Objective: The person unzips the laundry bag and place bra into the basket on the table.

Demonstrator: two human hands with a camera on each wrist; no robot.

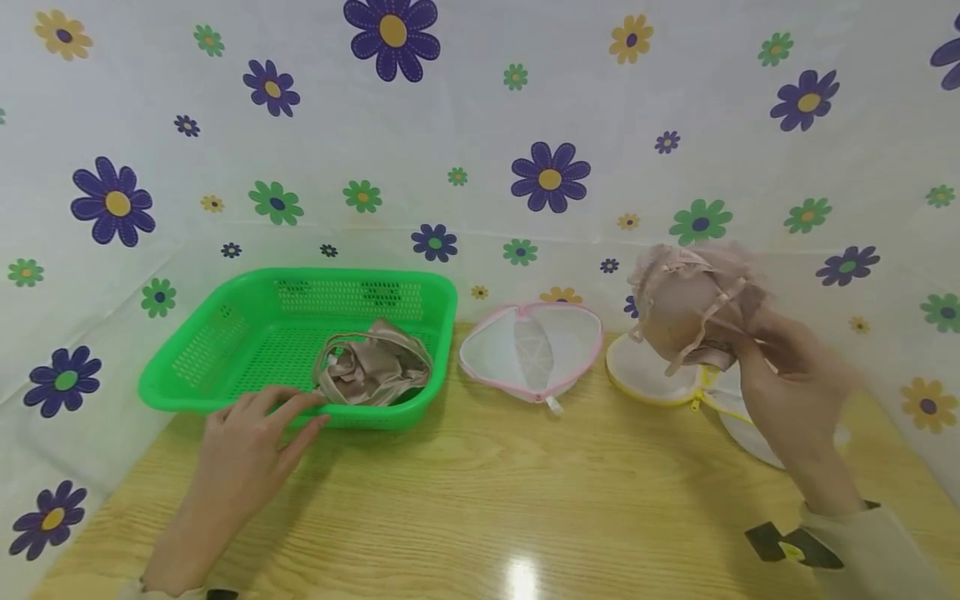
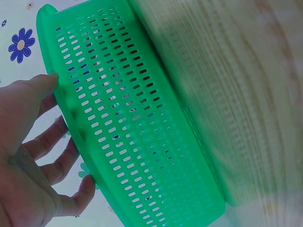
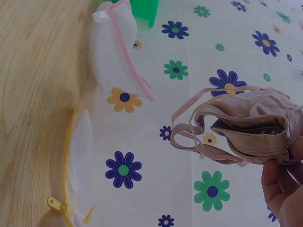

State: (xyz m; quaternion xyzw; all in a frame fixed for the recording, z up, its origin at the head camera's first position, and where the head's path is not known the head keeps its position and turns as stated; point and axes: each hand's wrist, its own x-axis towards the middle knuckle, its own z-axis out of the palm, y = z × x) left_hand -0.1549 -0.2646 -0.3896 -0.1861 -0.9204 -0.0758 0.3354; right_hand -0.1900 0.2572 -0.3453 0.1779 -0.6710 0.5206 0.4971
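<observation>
My right hand (image 1: 795,375) pinches a dusty-pink bra (image 1: 686,304) and holds it up above a white mesh laundry bag (image 1: 648,371) with a yellow zip. In the right wrist view, the bra (image 3: 258,135) hangs folded, its cups bunched and its straps looping out to the left. My left hand (image 1: 251,442) holds the front rim of a green plastic basket (image 1: 397,414), thumb on the outer side in the left wrist view. Inside the basket, near its right end, lies a crumpled satin garment (image 1: 375,367) of similar colour, with a thin strap.
Between basket and yellow-zip bag, a white mesh bag (image 1: 487,354) with pink trim stands spread on the wooden table (image 1: 480,500). The yellow zip pull (image 3: 56,203) hangs at the other bag's edge. A flowered white cloth (image 1: 465,117) closes off the back and sides.
</observation>
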